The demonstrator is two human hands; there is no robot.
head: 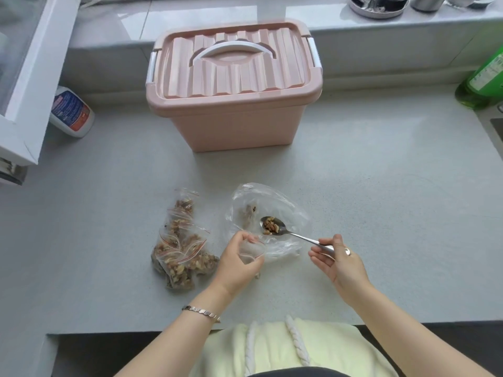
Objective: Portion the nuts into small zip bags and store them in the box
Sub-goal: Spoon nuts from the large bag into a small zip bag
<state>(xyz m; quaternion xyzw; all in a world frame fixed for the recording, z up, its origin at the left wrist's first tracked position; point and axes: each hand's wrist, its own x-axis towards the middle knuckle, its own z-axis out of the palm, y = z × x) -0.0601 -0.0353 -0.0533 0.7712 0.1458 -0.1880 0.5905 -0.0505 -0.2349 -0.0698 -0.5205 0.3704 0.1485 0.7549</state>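
My right hand [336,258] grips the handle of a metal spoon [288,232] whose bowl holds walnut pieces [271,226] above a large clear plastic bag [285,210]. A few nuts remain inside that bag. My left hand [236,263] pinches a small clear zip bag [251,251] at its mouth, just left of the spoon. Several filled small zip bags of walnuts [181,248] with red seal lines lie in a pile to the left. The pink storage box [234,85] stands behind with its lid on and white handle flat.
A white bottle with a blue label [71,111] lies at the left by a white window frame. A green bottle [483,83] stands at the right edge. A raised ledge runs behind the box, with metal dishes [378,5] at the top right.
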